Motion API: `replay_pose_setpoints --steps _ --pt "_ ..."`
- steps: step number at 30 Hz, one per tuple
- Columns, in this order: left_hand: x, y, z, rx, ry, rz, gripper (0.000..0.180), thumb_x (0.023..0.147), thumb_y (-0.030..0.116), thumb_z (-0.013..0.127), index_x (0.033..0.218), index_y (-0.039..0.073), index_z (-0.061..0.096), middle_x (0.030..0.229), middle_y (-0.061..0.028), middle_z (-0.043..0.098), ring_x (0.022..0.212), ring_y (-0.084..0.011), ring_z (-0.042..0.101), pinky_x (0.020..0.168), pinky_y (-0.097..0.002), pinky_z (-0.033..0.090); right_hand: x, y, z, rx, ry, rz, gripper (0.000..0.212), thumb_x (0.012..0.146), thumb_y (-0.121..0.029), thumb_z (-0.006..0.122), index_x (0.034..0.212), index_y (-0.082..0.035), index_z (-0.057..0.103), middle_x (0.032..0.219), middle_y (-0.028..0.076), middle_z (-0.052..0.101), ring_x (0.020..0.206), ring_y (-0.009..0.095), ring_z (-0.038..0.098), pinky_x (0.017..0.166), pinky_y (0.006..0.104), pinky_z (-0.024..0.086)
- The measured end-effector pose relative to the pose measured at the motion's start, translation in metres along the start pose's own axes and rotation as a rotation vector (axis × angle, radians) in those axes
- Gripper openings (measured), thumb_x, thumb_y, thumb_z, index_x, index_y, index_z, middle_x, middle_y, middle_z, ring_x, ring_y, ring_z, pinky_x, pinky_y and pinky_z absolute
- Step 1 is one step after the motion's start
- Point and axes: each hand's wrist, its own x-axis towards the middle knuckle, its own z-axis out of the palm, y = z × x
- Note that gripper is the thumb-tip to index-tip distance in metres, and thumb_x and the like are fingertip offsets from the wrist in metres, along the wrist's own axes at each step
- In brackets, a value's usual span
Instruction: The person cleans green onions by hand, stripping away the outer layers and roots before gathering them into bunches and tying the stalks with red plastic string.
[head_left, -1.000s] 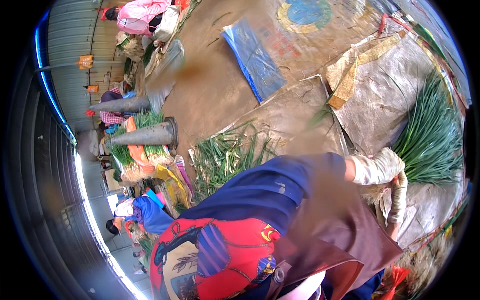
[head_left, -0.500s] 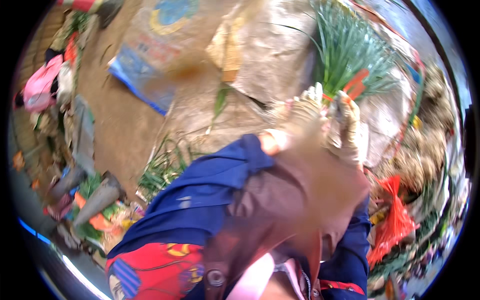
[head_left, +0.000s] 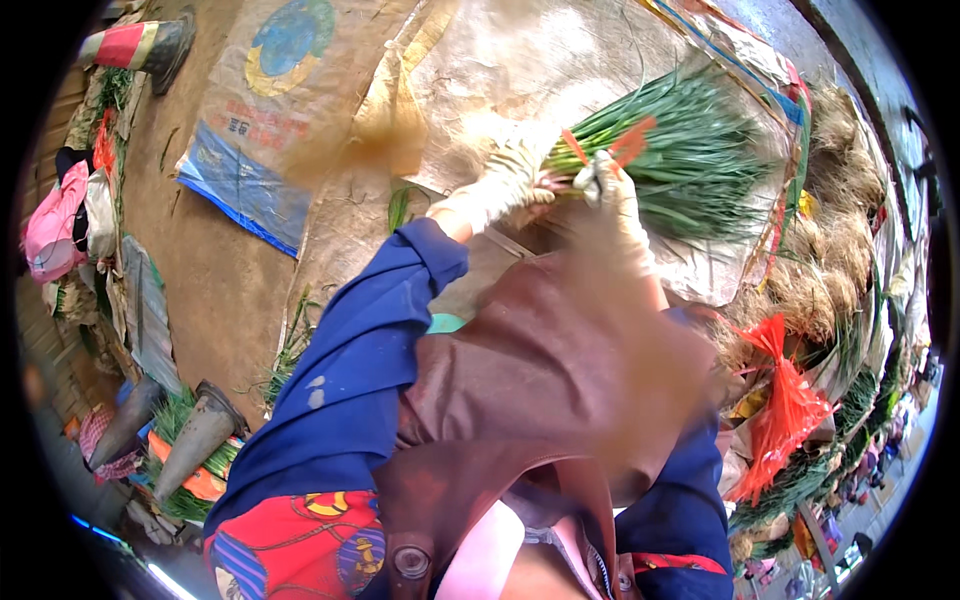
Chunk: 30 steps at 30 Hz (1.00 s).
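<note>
A bunch of green onions (head_left: 690,150), long and thin-leaved, lies sideways over the sheet with its leaves pointing right. My left hand (head_left: 512,180), in a pale work glove, is closed round the stem end at the left of the bunch. An orange tie strip (head_left: 632,143) goes about the stems, and its loose ends stick up. My right hand (head_left: 620,200), also gloved, has its fingers pinched together at the strip, close to the stems. A brown blur in front of the right forearm hides part of it.
Sacking (head_left: 560,60) covers the ground ahead. Tan fibrous bundles (head_left: 820,250) are piled at the right, near a red plastic bag (head_left: 780,420). Traffic cones (head_left: 195,445) lie at the lower left, with another cone (head_left: 140,45) at the upper left. A pink bundle (head_left: 58,222) sits at the left edge.
The bunch has tipped from leaves pointing away to leaves pointing right. Both hands have shifted left in view, still at the stems and strip; the whole view has moved too.
</note>
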Motion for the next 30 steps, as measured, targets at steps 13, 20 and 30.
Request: replay_pose_setpoints --steps 13,20,30 --pt "-0.074 -0.022 -0.006 -0.792 0.437 -0.514 0.078 0.073 0.054 0.065 0.128 0.004 0.043 0.119 -0.0195 0.049 0.11 -0.0345 0.046 0.093 -0.044 0.034 -0.016 -0.001 -0.002 -0.083 -0.077 0.022 0.031 0.097 -0.03 0.048 0.074 -0.011 0.058 0.062 -0.003 0.054 0.049 0.002 0.038 0.046 0.0171 0.028" --pt "-0.049 -0.006 0.012 -0.571 0.326 -0.473 0.067 0.076 0.049 0.064 0.122 0.004 0.047 0.112 -0.017 0.053 0.103 -0.0313 0.05 0.085 -0.0422 0.039 -0.019 -0.007 0.009 -0.017 -0.12 -0.001 0.029 0.097 -0.028 0.049 0.077 -0.009 0.059 0.063 -0.001 0.057 0.05 0.003 0.042 0.048 0.0176 0.033" --pt "-0.002 0.007 0.049 -0.103 0.371 -0.337 0.051 0.081 0.041 0.062 0.115 0.004 0.053 0.101 -0.0133 0.059 0.093 -0.0268 0.056 0.074 -0.0397 0.046 -0.034 -0.017 0.016 0.076 -0.142 0.075 0.034 0.096 -0.032 0.049 0.077 -0.006 0.058 0.064 0.0 0.053 0.058 0.007 0.048 0.054 0.0195 0.035"
